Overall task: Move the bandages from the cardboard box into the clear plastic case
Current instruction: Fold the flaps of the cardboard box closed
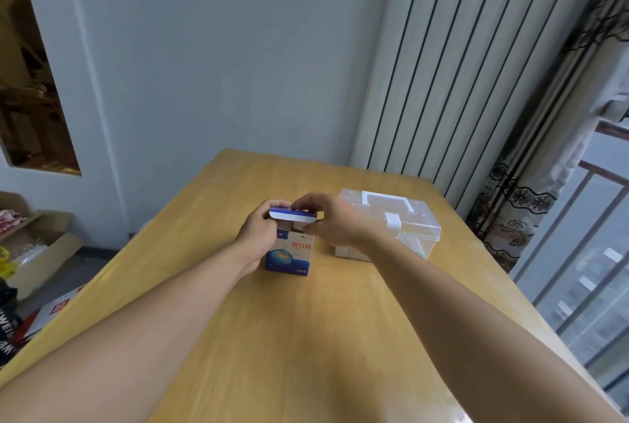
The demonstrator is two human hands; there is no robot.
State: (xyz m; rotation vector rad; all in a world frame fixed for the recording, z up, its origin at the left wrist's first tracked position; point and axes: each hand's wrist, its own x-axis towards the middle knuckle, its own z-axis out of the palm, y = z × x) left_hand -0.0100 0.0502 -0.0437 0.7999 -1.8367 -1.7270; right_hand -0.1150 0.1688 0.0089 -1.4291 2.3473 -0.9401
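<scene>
So, pretty early days on this one as far as I can tell. Both hands are up at the top of the box (289, 254), which stands upright on the tabletop (272, 337) right under them. The left hand (260, 235) wraps round the box's left side with fingers curled up to the lid (293, 215), and the right hand (328, 220) pinches that same flap from the other side, fingers over the top and thumb tucked below. The flap looks lifted, roughly level, with a dark gap under it, so I'd say the box is just being opened.

No bandages visible anywhere yet. Presumably they're inside the box, but you can't see in from this angle, so I can't tell how many or how they're packed.

The case (391, 221) sits just beside the right hand, on its outer side, partly hidden behind the wrist. Its lid is down, the white handle lies flat on top and the white latch at the front looks fastened. Through the clear wall there's something pale at the bottom, but it's too hazy to call.

So what's left is basically everything: finish opening the box, unlatch and open the case, get the bandages out and drop them in. My guess is the case will need both hands free, since that latch looks like a snap type.
</scene>
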